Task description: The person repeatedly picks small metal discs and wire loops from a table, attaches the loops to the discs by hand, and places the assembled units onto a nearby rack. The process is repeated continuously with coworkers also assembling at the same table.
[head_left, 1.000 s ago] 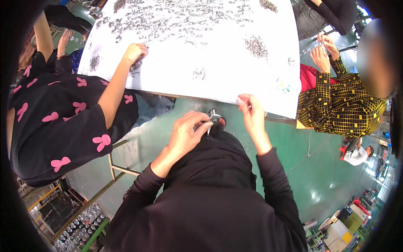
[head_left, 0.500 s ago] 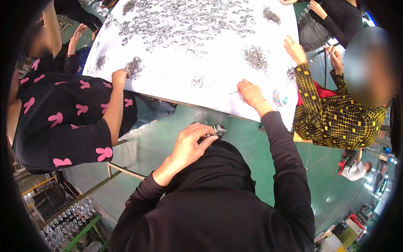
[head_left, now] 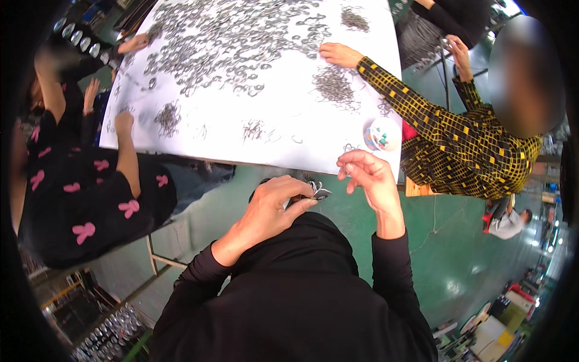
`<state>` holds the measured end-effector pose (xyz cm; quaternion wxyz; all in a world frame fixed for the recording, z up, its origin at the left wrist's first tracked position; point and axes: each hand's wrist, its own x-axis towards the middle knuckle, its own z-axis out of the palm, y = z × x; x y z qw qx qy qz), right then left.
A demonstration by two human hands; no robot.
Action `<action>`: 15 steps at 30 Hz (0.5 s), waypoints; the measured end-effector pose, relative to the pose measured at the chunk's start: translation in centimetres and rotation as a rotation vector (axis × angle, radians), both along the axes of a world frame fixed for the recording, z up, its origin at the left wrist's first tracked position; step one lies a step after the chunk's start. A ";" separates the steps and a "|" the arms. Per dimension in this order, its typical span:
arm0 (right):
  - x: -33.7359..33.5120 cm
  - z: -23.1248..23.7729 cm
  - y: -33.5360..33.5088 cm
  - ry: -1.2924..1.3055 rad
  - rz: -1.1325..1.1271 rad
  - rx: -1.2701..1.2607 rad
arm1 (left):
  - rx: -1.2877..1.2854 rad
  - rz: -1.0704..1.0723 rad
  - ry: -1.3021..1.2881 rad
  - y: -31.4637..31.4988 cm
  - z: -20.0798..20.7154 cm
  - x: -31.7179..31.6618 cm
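My left hand (head_left: 274, 205) is over my lap, its thumb and fingers pinched on a small flat metal piece (head_left: 324, 194). Just beyond the table's near edge, my right hand (head_left: 375, 181) is raised with thumb and forefinger closed on a thin bent wire piece (head_left: 345, 161). The two hands are apart. Beyond them, a small pile of similar wire pieces (head_left: 253, 129) lies on the white tabletop (head_left: 223, 142). A few single wires are scattered beside it.
Many small dark ring-shaped metal pieces (head_left: 223, 48) cover the far tabletop. A larger wire pile (head_left: 335, 85) lies near a co-worker's hand (head_left: 339, 54); another wire pile (head_left: 167, 119) is at left. A white tub (head_left: 383, 134) stands at the right corner. Co-workers sit on both sides.
My right hand has come back from the tabletop toward me with a wire piece. My left hand keeps its pinch. The co-worker in the yellow-patterned sleeve has reached further across the table.
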<state>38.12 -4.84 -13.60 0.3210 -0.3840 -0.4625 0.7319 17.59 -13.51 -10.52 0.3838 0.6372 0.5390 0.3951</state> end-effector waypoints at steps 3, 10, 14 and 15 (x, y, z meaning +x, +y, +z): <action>0.5 2.5 -1.3 0.050 -0.119 -0.004 | 0.015 -0.099 -0.010 1.7 0.3 0.2; 1.6 6.6 -5.3 0.048 -0.482 0.065 | 0.031 -0.378 -0.035 5.9 1.6 1.0; 0.4 7.7 -8.0 -0.023 -0.680 -0.006 | -0.049 -0.527 -0.025 7.2 2.2 1.8; 0.0 7.5 -8.8 -0.029 -0.705 -0.009 | -0.035 -0.564 -0.033 7.2 1.9 1.8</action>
